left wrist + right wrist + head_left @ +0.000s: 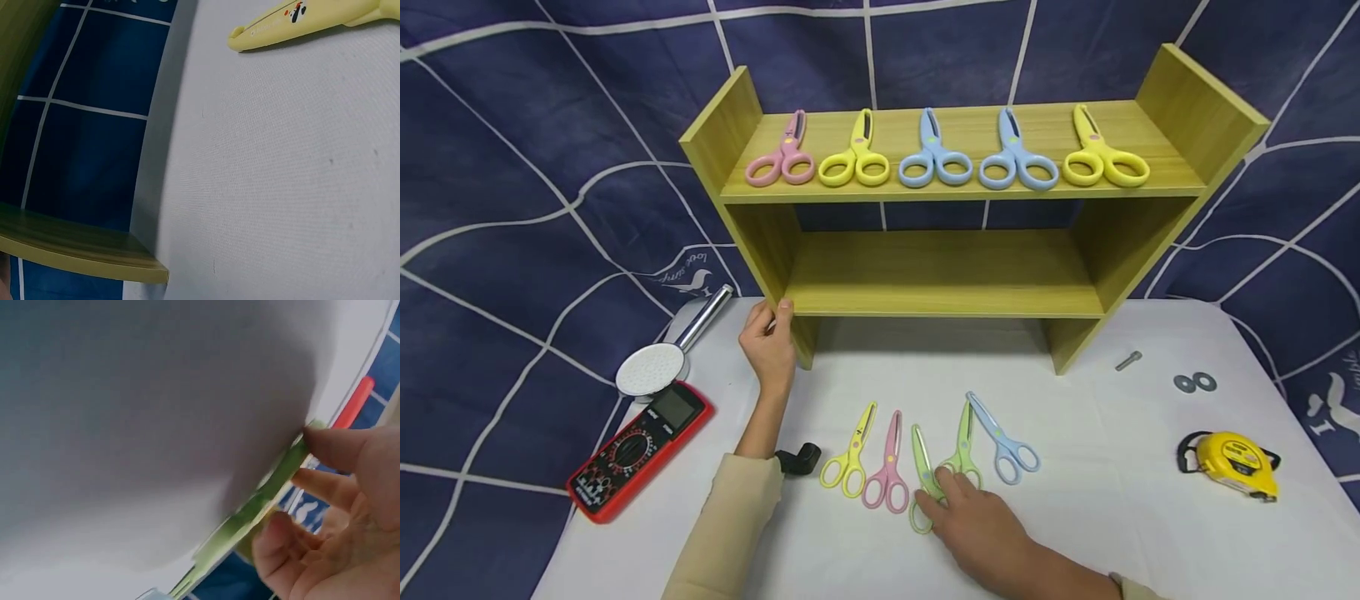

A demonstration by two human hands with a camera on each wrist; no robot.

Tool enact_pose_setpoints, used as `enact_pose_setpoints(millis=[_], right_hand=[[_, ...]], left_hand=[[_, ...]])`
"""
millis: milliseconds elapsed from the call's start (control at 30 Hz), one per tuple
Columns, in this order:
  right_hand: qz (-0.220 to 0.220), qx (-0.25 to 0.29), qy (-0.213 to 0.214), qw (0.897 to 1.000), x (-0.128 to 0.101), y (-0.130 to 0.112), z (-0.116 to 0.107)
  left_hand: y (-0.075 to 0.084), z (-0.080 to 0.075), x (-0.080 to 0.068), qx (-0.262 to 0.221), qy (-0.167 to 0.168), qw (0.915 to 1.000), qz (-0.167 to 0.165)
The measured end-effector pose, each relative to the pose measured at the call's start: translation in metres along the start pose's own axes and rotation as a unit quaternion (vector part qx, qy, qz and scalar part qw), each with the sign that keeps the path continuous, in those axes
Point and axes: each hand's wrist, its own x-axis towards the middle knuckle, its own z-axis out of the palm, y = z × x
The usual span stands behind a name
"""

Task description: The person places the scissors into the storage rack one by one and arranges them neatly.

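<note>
At the left end of a wooden shelf (940,304), my left hand (769,346) grips the lower side panel; the left wrist view shows mostly tabletop and a yellow scissors tip (269,31). My right hand (981,525) is over the handles of green scissors (922,454) on the table, its thumb and fingers pinching them in the right wrist view, where a green edge (250,509) shows. Other green scissors (964,433) lie partly under its fingertips. Beside these lie blue scissors (1000,437), pink scissors (891,458) and yellow scissors (853,454).
On the upper shelf board lie pink scissors (787,150), yellow scissors (857,154), more yellow scissors (1097,150) and two blue pairs. A multimeter (640,450) and shower head (655,367) lie left. To the right are a tape measure (1236,462), bolt (1128,360) and washers (1205,381).
</note>
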Motion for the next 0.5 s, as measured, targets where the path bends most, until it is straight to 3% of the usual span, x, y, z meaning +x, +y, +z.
enact_pose_setpoints(millis=[67, 200, 300, 500], right_hand=[[-0.01, -0.047, -0.001, 0.999, 0.0, -0.005, -0.001], [0.001, -0.075, -0.013, 0.997, 0.0, -0.009, -0.002], [0.013, -0.077, -0.017, 0.997, -0.002, -0.008, -0.003], [0.008, -0.046, -0.03, 0.998, -0.005, -0.008, -0.001]], left_hand=[[0.0, 0.0, 0.0, 0.0, 0.0, 1.0, -0.001], [-0.001, 0.0, -0.001, -0.001, 0.002, 1.0, -0.006], [0.0, 0.001, -0.002, 0.001, 0.003, 1.0, -0.008], [-0.026, -0.002, 0.002, 0.0, 0.008, 0.9999, -0.008]])
